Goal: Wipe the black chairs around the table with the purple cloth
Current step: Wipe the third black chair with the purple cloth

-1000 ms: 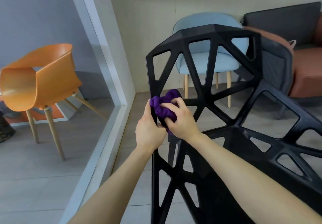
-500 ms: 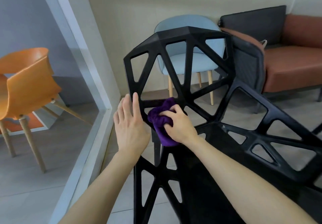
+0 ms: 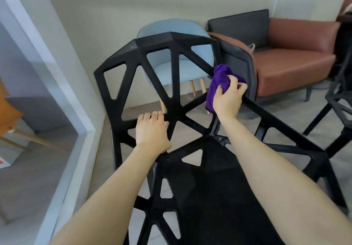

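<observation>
Right hand [image 3: 226,100] with its grip clenched on the bunched purple cloth [image 3: 219,83] — pressed to the right edge of the black chair [image 3: 171,109] backrest, left hand [image 3: 151,132] gripping a lower strut, pale blue chair [image 3: 179,67] and brown sofa [image 3: 293,58] behind

The right hand [image 3: 226,100] presses the purple cloth [image 3: 219,84] against the black chair [image 3: 171,111]; the left hand [image 3: 151,132] grips its backrest.
</observation>
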`<state>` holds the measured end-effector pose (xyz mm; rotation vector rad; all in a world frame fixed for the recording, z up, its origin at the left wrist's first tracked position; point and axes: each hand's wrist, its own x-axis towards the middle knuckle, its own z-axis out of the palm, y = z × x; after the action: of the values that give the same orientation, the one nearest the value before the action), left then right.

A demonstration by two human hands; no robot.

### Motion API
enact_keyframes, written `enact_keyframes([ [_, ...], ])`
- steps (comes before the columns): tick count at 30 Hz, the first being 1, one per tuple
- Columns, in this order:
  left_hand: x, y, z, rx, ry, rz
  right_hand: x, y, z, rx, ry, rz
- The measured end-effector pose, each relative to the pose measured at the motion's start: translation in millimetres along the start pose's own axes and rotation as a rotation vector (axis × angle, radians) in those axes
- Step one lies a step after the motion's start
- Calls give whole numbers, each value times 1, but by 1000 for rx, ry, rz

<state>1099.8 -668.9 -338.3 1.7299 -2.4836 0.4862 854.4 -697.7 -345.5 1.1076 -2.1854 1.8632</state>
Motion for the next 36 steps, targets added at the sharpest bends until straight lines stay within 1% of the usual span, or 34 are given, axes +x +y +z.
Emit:
enact_keyframes([
  [1,-1,0,2,4,13,1,-14,-1,14,-15,-29,3],
  [2,-2,0,4,10,24,4,-37,-1,27,-21,-81,-33],
  [5,-1,0,10,9,50,0,-112,2,51,-28,-318,-231],
  [7,0,1,12,15,67,-9,-109,6,48,-51,-400,-338],
  [8,-1,2,12,24,60,-11,-92,7,42,-73,-405,-366],
  [9,-1,2,12,29,52,-10,-70,8,34,-99,-368,-363],
  [12,0,1,13,35,65,-15,15,8,4,-178,-107,-234],
  [13,0,2,14,33,64,-19,39,7,-4,-198,-68,-195],
  [14,0,2,15,31,67,-20,53,7,-8,-221,-63,-182],
  [16,0,2,16,29,82,-17,49,5,-5,-238,-87,-174],
  [18,0,2,17,35,81,-16,7,10,5,-185,-134,-170],
  [21,-1,3,19,55,93,-15,-78,18,30,-69,-360,-292],
  [22,-2,3,20,75,99,-16,-95,14,38,-41,-399,-325],
  [24,-3,6,22,118,89,-12,-107,16,48,-3,-407,-364],
  [25,-3,8,23,138,85,-9,-109,24,46,-35,-427,-390],
  [27,-2,8,23,160,82,-16,-106,55,31,-198,-487,-456],
  [29,-1,9,23,158,70,-22,-101,87,9,-358,-536,-424],
  [30,-1,10,24,159,70,-23,-99,93,1,-398,-553,-382],
  [32,-1,11,25,169,69,-24,-94,78,4,-408,-537,-336],
  [35,-4,9,26,183,75,-17,-107,40,22,-257,-473,-360],
  [36,-4,8,26,195,74,-17,-113,36,25,-231,-479,-364],
])
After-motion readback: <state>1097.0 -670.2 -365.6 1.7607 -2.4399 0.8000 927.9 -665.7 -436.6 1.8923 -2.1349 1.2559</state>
